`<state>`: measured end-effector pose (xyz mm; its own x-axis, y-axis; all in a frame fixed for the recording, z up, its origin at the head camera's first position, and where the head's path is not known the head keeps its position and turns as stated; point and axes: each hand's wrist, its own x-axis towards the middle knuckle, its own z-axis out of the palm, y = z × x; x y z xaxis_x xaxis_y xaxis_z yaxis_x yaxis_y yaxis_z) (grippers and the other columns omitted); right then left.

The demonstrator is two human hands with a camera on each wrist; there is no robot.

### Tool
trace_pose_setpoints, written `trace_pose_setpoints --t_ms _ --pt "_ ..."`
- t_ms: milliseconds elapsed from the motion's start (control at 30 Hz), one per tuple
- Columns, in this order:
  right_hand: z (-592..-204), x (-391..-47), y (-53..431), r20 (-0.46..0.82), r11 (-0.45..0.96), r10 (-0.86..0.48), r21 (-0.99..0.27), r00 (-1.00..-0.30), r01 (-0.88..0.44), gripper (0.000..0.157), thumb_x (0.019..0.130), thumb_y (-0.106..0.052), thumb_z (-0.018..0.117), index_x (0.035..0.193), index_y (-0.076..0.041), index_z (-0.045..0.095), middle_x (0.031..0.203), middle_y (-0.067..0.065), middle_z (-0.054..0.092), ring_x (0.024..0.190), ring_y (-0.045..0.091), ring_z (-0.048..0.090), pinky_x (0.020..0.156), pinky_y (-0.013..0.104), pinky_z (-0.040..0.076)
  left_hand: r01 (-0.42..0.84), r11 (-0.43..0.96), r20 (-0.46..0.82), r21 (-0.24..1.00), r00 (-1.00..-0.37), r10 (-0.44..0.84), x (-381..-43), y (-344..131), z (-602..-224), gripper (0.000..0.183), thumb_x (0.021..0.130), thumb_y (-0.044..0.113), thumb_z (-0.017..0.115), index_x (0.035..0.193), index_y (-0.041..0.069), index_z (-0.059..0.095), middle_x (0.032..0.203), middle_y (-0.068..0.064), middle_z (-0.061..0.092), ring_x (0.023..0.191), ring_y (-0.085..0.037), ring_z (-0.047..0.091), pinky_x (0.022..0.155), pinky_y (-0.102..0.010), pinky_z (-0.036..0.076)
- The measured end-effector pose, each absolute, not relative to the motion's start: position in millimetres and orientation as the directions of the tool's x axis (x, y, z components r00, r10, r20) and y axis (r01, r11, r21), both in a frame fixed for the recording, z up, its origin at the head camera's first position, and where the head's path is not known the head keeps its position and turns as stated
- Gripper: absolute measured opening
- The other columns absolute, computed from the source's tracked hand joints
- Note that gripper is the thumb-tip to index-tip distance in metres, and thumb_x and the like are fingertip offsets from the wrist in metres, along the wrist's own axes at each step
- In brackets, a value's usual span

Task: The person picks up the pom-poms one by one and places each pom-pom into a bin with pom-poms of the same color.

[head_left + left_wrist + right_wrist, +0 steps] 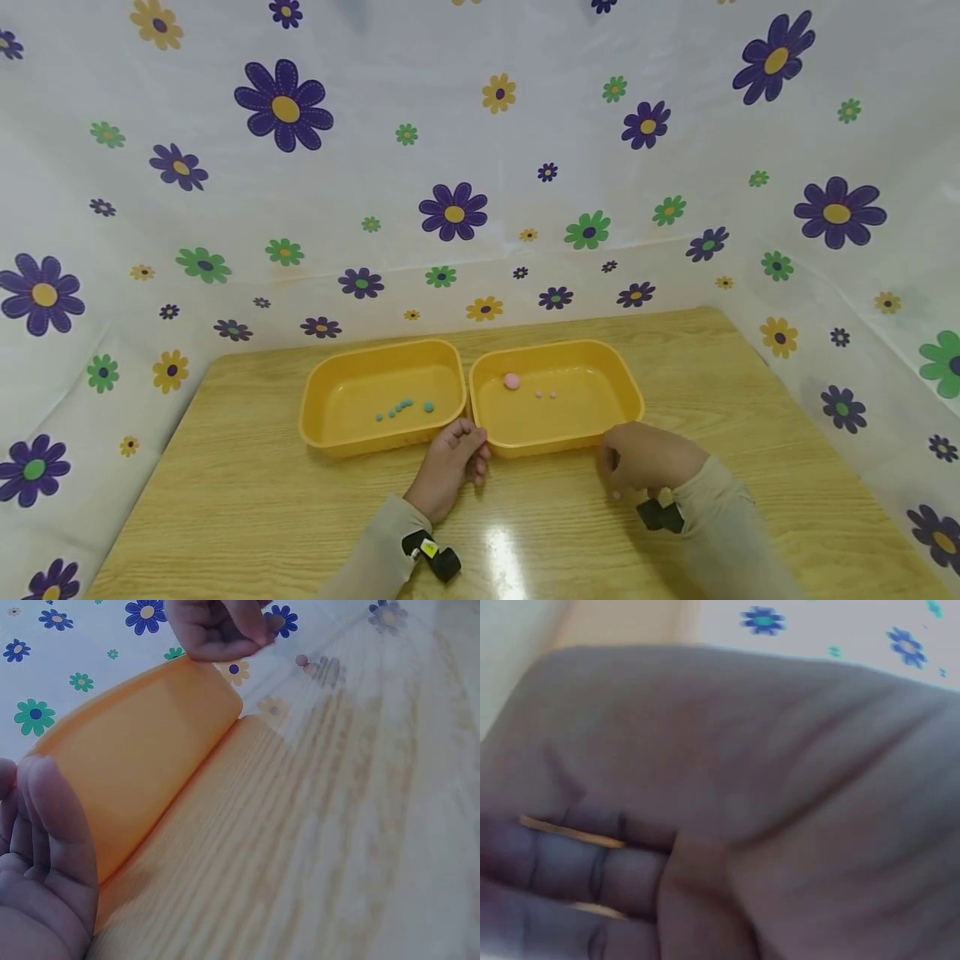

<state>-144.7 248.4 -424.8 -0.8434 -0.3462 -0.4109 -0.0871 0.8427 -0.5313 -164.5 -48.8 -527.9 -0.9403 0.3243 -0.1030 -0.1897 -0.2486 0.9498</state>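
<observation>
At the near left corner of the right yellow tray, my left hand rests with loosely bent fingers. In the left wrist view, its fingers overlap the tray's outer wall. My right hand is by the near right corner, knuckles up and fingers bent downward. A tiny pink ball shows just off the right fingertips, apart from them. Inside the right tray lie a larger pink ball and two tiny pink balls. The right wrist view is mostly filled by the right palm.
To the left, touching or nearly touching the right tray, stands another yellow tray with several small teal balls. Both trays are on a wooden table. A white flowered cloth rises behind and at both sides.
</observation>
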Motion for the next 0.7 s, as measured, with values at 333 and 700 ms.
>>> trace_pose_setpoints --t_ms 333,700 --pt "-405.8 -158.7 260.9 -0.031 0.752 -0.469 -0.539 -0.883 -0.38 0.006 0.093 -0.002 0.069 0.094 -0.008 0.068 0.079 -0.005 0.06 0.069 0.009 0.052 0.062 0.028 0.05 -0.184 -0.241 -0.098 0.953 -0.94 0.327 -164.7 -50.1 -528.6 0.018 0.107 0.024 0.058 0.098 0.009 0.052 0.084 -0.001 0.063 0.065 -0.011 0.056 0.057 -0.025 0.05" --pt "-414.9 -169.7 260.2 0.201 0.808 -0.369 -0.413 -0.907 -0.42 0.01 0.093 -0.005 0.072 0.091 -0.013 0.069 0.082 -0.007 0.064 0.077 0.012 0.058 0.072 0.035 0.053 -0.179 -0.237 -0.097 0.955 -0.942 0.322 -164.2 -49.1 -528.6 0.02 0.108 0.025 0.058 0.1 0.008 0.053 0.086 -0.002 0.062 0.066 -0.012 0.056 0.058 -0.025 0.05"
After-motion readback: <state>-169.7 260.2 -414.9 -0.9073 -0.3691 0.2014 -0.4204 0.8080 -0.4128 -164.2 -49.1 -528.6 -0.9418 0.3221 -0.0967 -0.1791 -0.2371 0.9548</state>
